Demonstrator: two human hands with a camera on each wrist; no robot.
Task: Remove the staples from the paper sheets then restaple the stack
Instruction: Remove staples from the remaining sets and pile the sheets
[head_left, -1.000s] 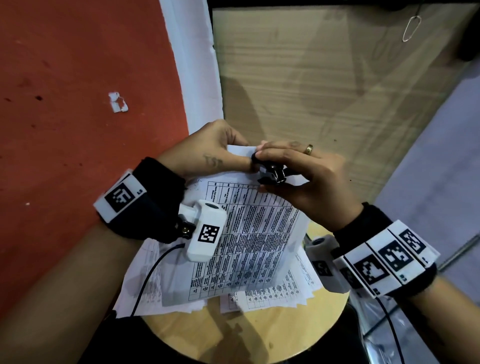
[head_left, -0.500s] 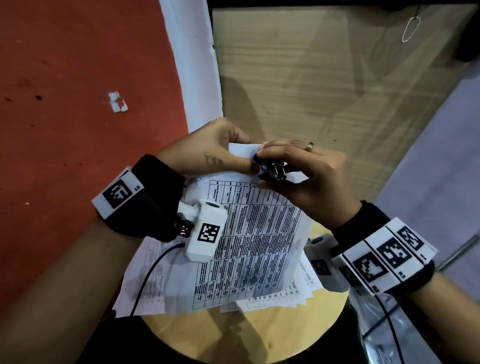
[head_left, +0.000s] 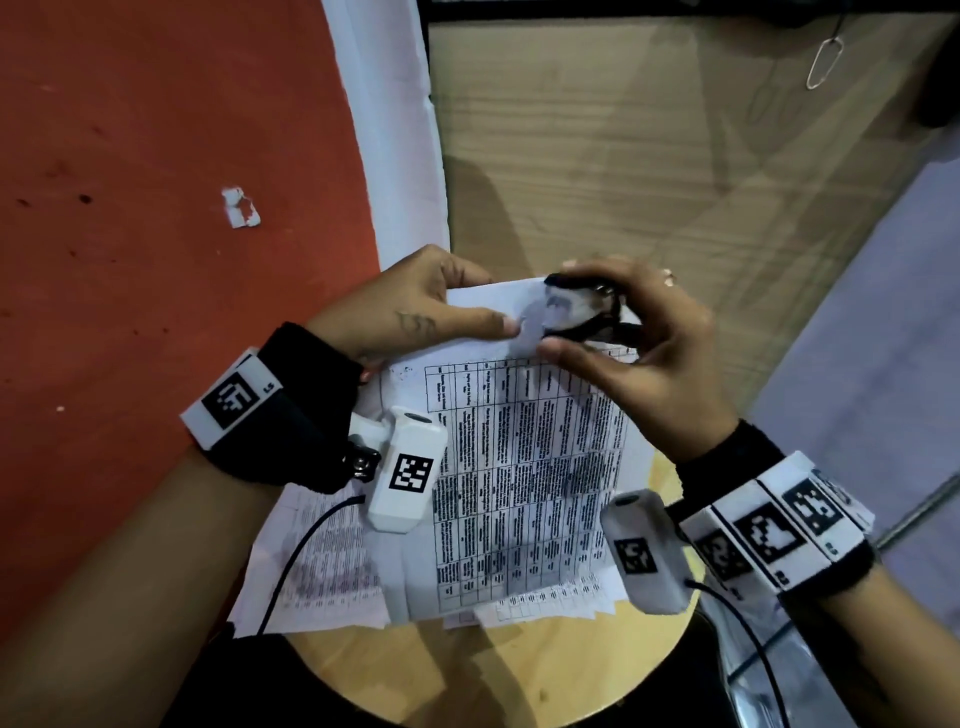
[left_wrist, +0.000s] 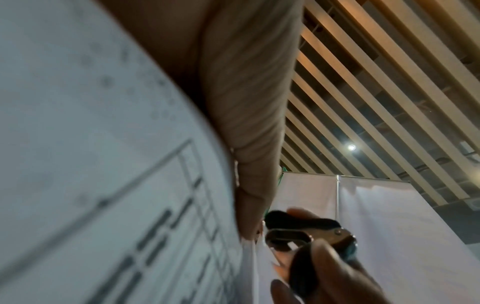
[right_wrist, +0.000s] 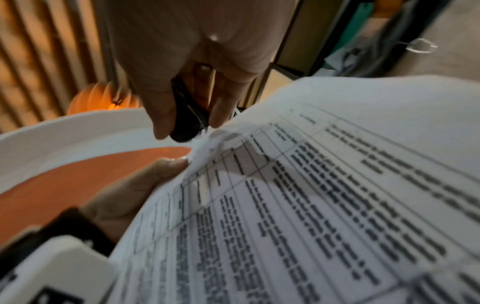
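The left hand (head_left: 415, 306) pinches the top edge of the paper sheets (head_left: 524, 467), thumb laid flat across the upper margin and the other fingers curled behind, so the printed table faces up and the sheets stand tilted above more loose pages (head_left: 322, 566) spread on the round wooden stool (head_left: 519, 670). The right hand (head_left: 644, 353) grips a black staple remover (head_left: 587, 312) between thumb and fingers, its tip set against the top corner of the sheets, just beside the left thumb. In the left wrist view the remover (left_wrist: 306, 232) shows a metal claw under the black grip, close to the paper's edge (left_wrist: 246, 257); the corner is blurred, so whether a staple is caught there cannot be told. The right wrist view shows the corner of the sheets (right_wrist: 207, 144) crumpled right under the remover (right_wrist: 187, 121). A torn white scrap (head_left: 240, 208) lies well apart on the red floor (head_left: 156, 260)
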